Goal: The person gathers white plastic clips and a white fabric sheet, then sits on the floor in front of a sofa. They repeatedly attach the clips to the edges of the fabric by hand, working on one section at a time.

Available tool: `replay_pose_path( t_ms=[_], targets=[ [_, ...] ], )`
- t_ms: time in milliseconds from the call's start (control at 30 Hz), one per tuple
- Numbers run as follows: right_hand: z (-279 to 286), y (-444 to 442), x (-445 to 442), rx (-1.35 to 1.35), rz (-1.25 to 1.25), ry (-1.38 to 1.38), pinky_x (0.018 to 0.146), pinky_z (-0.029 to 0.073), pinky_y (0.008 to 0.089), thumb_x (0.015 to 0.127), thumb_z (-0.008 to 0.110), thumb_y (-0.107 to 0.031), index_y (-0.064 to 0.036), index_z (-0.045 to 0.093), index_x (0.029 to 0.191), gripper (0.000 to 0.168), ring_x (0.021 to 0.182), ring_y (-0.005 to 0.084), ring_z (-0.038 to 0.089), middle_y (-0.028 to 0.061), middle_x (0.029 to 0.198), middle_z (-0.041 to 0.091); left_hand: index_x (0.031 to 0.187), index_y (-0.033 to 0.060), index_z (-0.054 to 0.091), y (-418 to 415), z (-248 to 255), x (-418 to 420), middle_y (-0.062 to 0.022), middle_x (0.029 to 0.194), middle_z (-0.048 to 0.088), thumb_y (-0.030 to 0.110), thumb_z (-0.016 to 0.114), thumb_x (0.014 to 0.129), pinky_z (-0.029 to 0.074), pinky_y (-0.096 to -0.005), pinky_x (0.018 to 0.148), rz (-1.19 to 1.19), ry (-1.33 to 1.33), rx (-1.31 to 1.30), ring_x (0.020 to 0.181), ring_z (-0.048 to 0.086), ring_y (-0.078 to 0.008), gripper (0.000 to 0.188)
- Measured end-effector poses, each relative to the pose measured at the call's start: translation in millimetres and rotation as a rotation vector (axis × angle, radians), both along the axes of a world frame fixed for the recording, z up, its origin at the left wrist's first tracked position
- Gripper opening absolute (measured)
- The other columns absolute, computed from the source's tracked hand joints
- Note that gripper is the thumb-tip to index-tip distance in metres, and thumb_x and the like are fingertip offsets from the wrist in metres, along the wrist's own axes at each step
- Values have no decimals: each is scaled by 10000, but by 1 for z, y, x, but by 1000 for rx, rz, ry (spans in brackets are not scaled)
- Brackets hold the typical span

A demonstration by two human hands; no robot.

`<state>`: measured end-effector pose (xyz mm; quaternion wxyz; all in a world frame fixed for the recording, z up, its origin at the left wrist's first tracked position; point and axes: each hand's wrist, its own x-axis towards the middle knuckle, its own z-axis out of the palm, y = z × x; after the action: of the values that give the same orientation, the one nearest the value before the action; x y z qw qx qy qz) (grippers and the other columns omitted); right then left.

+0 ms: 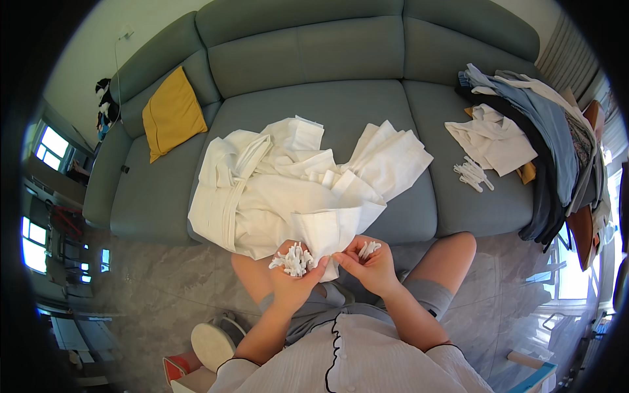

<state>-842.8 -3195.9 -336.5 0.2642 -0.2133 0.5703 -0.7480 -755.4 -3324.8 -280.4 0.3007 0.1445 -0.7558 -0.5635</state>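
Observation:
A large white curtain-like cloth [275, 201] lies bunched on the seat of a grey sofa, its near edge hanging towards my knees. My left hand [300, 275] pinches that edge with thumb and fingers and also holds a cluster of small white plastic hooks [295, 259] in its palm. Close beside it, my right hand [368, 265] grips the same edge at thumb and fingertip, with a few more white hooks [369, 249] held in its curled fingers. Another small pile of white hooks [472, 174] rests on the sofa's right seat.
The grey sofa [314, 98] curves across the view. A yellow cushion [173, 115] leans at its left. At the right, a folded pale garment [491, 140] lies near clothes heaped over a chair [550, 132]. A round cream-topped object [212, 346] stands on the floor at lower left.

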Motion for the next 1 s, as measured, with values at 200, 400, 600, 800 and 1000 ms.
replay_pose_path(
  t_ms=[200, 400, 600, 800, 1000],
  targets=[
    [-8, 0, 1, -38, -3, -30, 550, 336, 194, 854, 691, -36, -45, 507, 705, 237, 607, 18, 340, -86, 627, 408, 818, 60, 501, -6, -30, 7, -11, 695, 535, -10, 773, 740, 413, -226, 530, -23, -26, -177, 598, 494, -73, 291],
    [-1, -8, 9, -85, -53, -167, 550, 355, 203, 867, 660, -32, -16, 630, 835, 47, 603, 2, 408, -74, 652, 497, 883, 59, 544, -35, -34, 3, -147, 867, 669, 107, 702, 740, 428, -296, 483, -138, 369, -823, 558, 533, -197, 218],
    [-31, 19, 4, -311, 145, -652, 622, 423, 193, 908, 595, -188, -12, 601, 1098, 259, 747, 95, 577, 21, 908, 634, 817, 100, 480, -50, -21, 2, -151, 973, 699, 107, 614, 725, 334, -255, 444, -370, 616, -1127, 522, 436, -147, 163],
    [-2, 26, 15, -412, 261, -600, 895, 478, 308, 812, 737, -255, -6, 460, 1310, 622, 1098, 166, 575, 81, 1200, 593, 737, 144, 481, -56, -6, 11, -64, 936, 693, 108, 576, 687, 356, -243, 526, -415, 748, -1258, 539, 411, -123, 113],
    [14, 29, 18, -370, 220, -480, 927, 476, 347, 796, 688, -43, -5, 488, 1273, 518, 1092, 194, 582, 103, 1196, 602, 773, 161, 581, -52, -14, 13, -44, 944, 645, 68, 583, 660, 393, -239, 551, -285, 852, -1190, 544, 452, -121, 146]
  ],
)
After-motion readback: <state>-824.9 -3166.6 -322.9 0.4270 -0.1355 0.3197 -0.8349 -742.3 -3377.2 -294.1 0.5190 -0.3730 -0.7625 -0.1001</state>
